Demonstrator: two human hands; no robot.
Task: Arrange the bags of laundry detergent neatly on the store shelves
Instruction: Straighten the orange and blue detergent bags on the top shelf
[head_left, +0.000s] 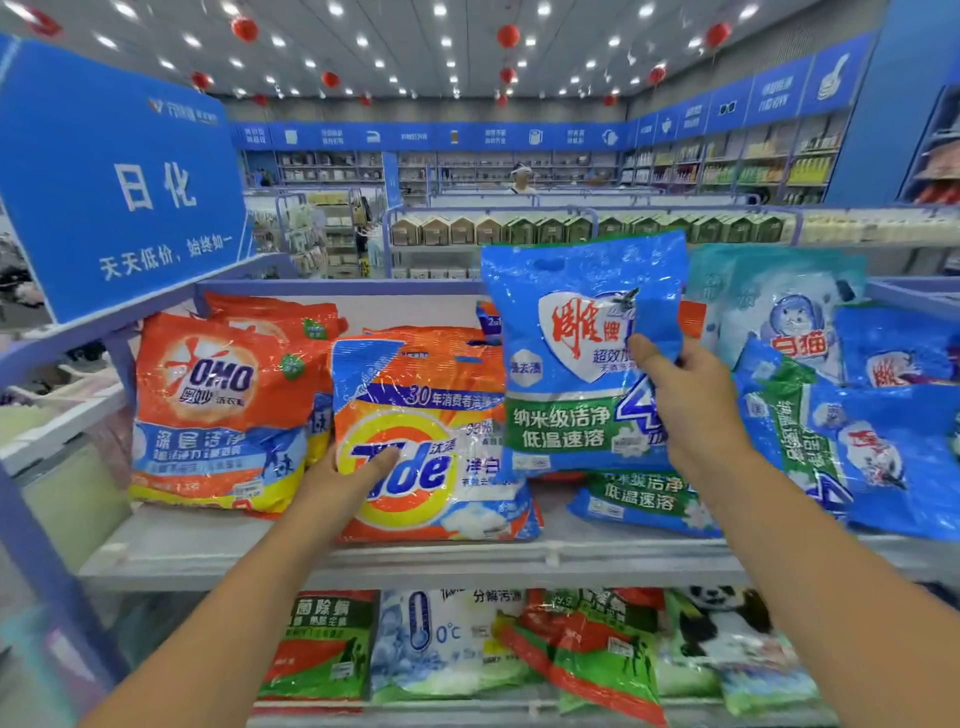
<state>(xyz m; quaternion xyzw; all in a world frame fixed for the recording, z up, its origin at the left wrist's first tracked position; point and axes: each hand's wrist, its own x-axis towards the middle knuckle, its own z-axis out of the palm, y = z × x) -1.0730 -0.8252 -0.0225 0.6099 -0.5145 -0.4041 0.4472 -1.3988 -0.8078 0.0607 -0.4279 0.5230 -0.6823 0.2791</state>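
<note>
My right hand (691, 400) grips a blue and green detergent bag (571, 353) by its right edge and holds it upright above the top shelf (363, 551). My left hand (345, 478) holds the left side of the orange Tide bag (431, 436), thumb on its front. Beside it on the left stands an orange OMO bag (218, 410) with more behind. Under the raised bag lies another blue and green bag (639, 501). On the right, several blue bags (883, 457) lean untidily, with a pale blue cat-brand bag (779, 322) behind them.
A blue sign (114, 182) rises at the shelf's left end. The lower shelf holds red-green bags (322, 644), a white-blue bag (441, 639) and a panda bag (727, 629). Further shelving and a person (521, 179) stand far back in the store.
</note>
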